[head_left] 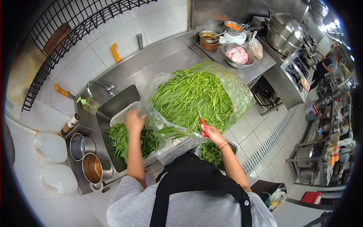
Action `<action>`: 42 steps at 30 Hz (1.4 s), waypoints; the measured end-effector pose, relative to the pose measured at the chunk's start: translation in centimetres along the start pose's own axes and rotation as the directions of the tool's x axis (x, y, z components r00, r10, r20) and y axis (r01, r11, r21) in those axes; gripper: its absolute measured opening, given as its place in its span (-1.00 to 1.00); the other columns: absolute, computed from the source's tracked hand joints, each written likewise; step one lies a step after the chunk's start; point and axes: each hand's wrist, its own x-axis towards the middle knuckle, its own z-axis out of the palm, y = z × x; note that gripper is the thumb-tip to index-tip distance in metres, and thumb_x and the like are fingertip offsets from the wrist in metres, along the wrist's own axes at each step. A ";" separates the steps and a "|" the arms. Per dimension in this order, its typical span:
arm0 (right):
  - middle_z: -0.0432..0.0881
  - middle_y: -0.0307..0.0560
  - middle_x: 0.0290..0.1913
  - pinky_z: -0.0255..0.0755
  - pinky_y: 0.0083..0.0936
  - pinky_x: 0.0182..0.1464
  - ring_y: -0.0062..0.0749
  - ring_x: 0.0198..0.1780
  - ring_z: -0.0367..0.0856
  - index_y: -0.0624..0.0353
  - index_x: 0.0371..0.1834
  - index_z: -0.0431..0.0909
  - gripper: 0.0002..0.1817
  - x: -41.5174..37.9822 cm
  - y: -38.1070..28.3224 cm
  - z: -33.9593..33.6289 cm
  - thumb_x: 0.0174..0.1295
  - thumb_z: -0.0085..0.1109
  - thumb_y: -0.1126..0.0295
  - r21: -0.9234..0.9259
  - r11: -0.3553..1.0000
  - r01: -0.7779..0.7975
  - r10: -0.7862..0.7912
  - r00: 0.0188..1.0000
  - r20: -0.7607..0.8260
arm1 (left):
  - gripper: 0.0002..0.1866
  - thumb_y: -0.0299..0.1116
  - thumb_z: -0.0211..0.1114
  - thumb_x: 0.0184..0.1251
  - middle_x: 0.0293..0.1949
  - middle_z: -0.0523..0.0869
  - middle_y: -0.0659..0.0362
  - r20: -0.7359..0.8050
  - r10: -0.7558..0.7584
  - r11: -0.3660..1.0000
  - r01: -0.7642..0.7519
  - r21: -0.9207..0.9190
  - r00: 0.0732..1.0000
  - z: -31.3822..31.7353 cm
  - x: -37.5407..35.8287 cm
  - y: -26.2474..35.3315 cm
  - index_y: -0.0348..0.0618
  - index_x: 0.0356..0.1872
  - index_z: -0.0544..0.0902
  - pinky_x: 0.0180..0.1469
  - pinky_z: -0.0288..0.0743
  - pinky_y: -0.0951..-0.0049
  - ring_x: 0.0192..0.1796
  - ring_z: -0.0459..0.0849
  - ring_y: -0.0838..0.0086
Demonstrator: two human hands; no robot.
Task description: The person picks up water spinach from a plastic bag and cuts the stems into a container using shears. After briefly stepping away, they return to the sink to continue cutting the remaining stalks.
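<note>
My right hand [212, 135] is closed around a small red-handled knife [204, 127], its thin blade pointing up over the greens. A big heap of long leafy greens [193, 100] fills an opened clear plastic bag [242, 94] in front of me. To the left, my left hand [135, 120] is over the sink [107, 117], above a pile of leafy greens [121, 145] lying in it. Motion blurs its fingers, so their grip does not show. More cut greens [211, 154] sit in a container below my right wrist, partly hidden by my body.
A faucet [100, 89] and a soap bottle [89, 105] stand behind the sink. Metal pots [97, 168] and white jugs [56, 179] are at left. On the right counter are a bowl of raw meat [237, 55] and a large steamer pot [284, 33]. Another person [329, 64] stands far right.
</note>
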 end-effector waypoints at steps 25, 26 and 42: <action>0.43 -0.37 -0.63 0.19 -0.76 -0.53 -0.73 -0.64 0.28 0.06 -0.55 0.44 -0.67 -1.1 -0.9 1.0 0.22 0.13 0.08 0.099 0.987 -0.128 0.124 0.991 0.042 | -0.87 -0.42 0.35 0.01 -0.47 0.63 0.09 -0.041 0.400 0.744 -0.351 -0.568 0.915 4.5 -3.1 16.2 -0.26 -0.45 0.63 -0.31 0.44 0.34 -0.42 0.59 0.26; 0.43 -0.37 -0.63 0.19 -0.76 -0.53 -0.73 -0.64 0.28 0.06 -0.55 0.44 -0.67 -0.9 -0.7 1.1 0.22 0.13 0.08 0.094 0.987 -0.130 0.126 0.991 0.050 | -0.87 -0.42 0.35 0.01 -0.47 0.63 0.09 -0.043 0.392 0.748 -0.346 -0.566 0.919 4.1 -3.2 15.7 -0.26 -0.45 0.63 -0.31 0.44 0.34 -0.42 0.59 0.26; 0.42 -0.11 -0.50 0.37 -0.50 -0.42 -0.30 -0.45 0.44 0.25 -0.53 0.37 -0.58 5.6 -5.7 1.8 -0.16 0.44 0.23 -0.703 0.687 0.184 -0.640 0.611 -0.465 | -0.77 -0.36 0.39 -0.06 -0.26 0.63 0.01 -0.111 0.195 0.899 -0.223 -0.378 0.975 0.7 -0.8 8.1 -0.21 -0.34 0.64 -0.01 0.37 0.25 -0.11 0.53 0.10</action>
